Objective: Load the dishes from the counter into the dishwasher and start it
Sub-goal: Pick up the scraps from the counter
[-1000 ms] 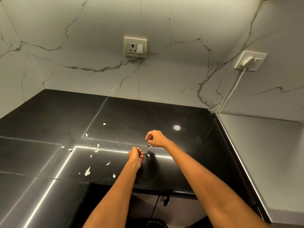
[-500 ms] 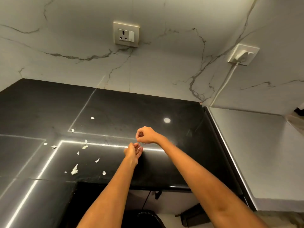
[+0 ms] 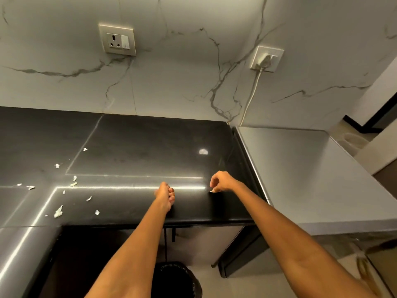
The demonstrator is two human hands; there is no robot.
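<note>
White scraps lie scattered on the black counter, well to the left of both hands. The left hand reaches out over the counter's front part on a nearly straight forearm, its back up and its fingers curled loosely under toward the palm; whether they enclose anything cannot be told. The right hand sits to its right and a little farther in, wrist bent so the fingers point down at the counter. Its thumb and fingertips are drawn close together and pinch a small white scrap just above the dark surface. A grey appliance top lies right of that hand, beside the counter's edge. Below the arms stands a black bin. No dishes show on the counter, and the dishwasher cannot be identified.
</note>
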